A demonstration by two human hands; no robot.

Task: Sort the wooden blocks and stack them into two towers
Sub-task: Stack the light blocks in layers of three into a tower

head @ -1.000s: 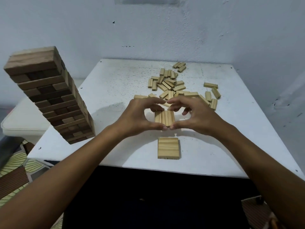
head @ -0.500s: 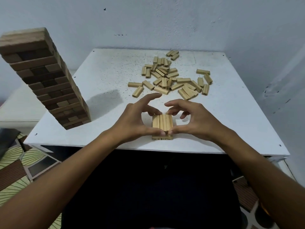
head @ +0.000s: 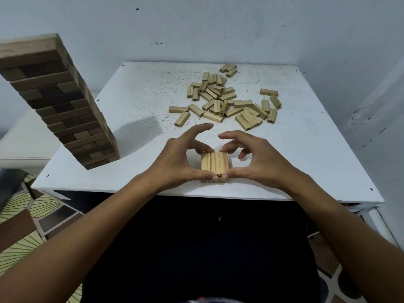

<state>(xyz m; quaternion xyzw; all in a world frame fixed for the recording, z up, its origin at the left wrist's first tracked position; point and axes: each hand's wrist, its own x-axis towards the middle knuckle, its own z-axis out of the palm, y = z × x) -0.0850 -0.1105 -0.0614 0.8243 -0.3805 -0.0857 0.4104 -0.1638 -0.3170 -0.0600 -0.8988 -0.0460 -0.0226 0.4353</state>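
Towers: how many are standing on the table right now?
2. The tall tower stands at the table's left edge. The short new stack sits near the front edge, held between the left hand and right hand; its lower layers are mostly hidden.

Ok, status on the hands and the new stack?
Left hand and right hand pinching top layer of small stack. Tall tower standing left. Loose blocks behind, nothing blocking.

Pale blocks (head: 214,164) — stacked crosswise.
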